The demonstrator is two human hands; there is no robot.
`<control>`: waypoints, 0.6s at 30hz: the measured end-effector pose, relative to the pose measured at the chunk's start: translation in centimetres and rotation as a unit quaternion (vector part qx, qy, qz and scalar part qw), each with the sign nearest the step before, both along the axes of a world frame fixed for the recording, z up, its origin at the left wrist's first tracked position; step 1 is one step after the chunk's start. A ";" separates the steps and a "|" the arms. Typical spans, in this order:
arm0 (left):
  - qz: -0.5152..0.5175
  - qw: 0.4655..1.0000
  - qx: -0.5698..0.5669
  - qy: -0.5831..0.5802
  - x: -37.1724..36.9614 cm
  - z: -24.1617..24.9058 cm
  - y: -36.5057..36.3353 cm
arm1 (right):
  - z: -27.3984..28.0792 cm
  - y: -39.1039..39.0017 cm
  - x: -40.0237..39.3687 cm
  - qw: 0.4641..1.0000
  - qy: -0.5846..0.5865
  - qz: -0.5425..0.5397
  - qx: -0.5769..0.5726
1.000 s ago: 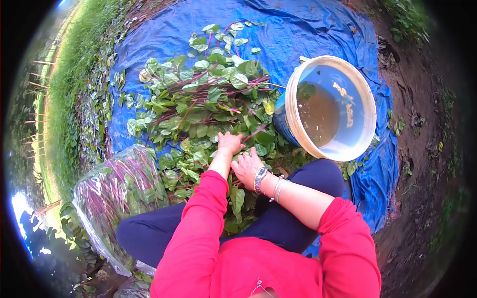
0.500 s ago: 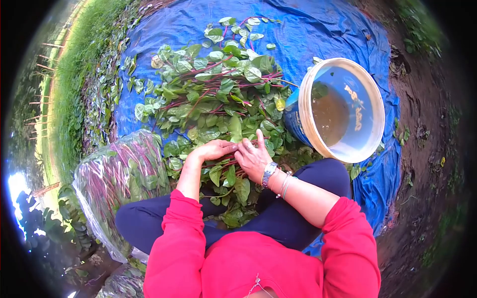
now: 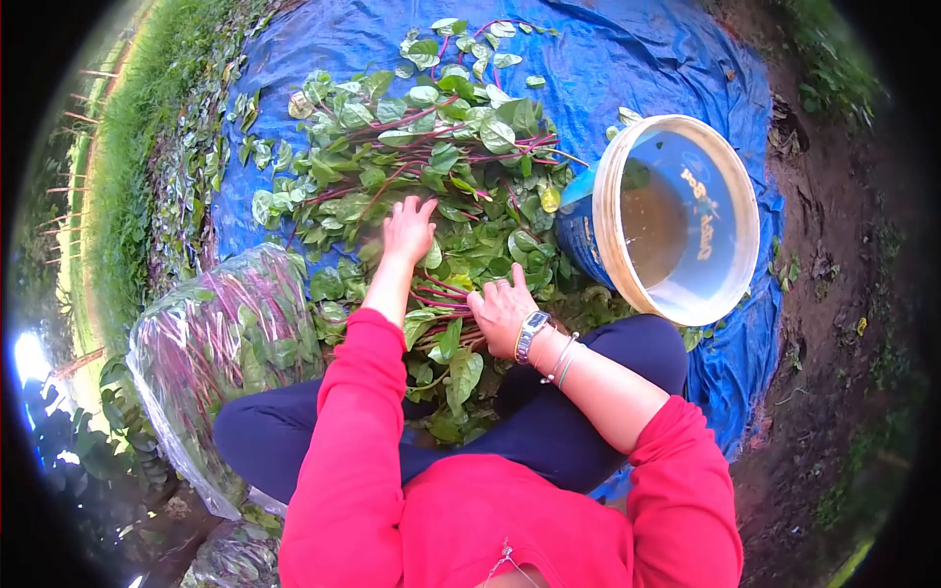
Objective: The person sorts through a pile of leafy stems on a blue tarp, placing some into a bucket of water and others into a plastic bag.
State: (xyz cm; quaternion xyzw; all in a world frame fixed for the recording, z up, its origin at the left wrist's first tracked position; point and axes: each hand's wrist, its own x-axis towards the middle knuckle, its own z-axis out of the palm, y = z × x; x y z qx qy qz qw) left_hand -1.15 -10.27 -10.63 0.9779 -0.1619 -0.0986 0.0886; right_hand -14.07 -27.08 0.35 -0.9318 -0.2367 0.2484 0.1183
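Observation:
A heap of Malabar spinach, green leaves on purple-red stems, is spread over the blue tarp in front of me. My left hand is stretched out at the near side of this heap, fingers apart, with nothing visible in it. Close to my lap, my right hand, with a watch on the wrist, has its fingers closed round a bunch of red stems. The leaves of that bunch hang toward my crossed legs. The fingertips of my right hand are partly hidden among the stems.
An open bucket leans tilted on the right, with murky liquid inside. A clear plastic bag packed with red-stemmed greens lies by my left knee, another bag below it. Blue tarp lies underneath; grass borders the left, bare soil the right.
My left hand has left my right hand and moved forward to the heap, its fingers now extended. My right hand stays almost in place, with the bunch's stem ends now exposed.

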 end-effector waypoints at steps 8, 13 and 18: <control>-0.096 0.989 0.106 0.031 -0.2 1.1 0.0 | 0.2 0.0 -0.2 1.000 -0.006 0.003 0.002; -0.099 0.935 -0.229 0.251 -3.3 5.7 0.6 | 0.0 0.1 -0.3 0.999 -0.047 0.003 0.000; -0.086 0.836 -0.254 0.479 -4.3 6.2 1.8 | -0.7 0.4 -0.6 0.983 -0.179 0.005 0.048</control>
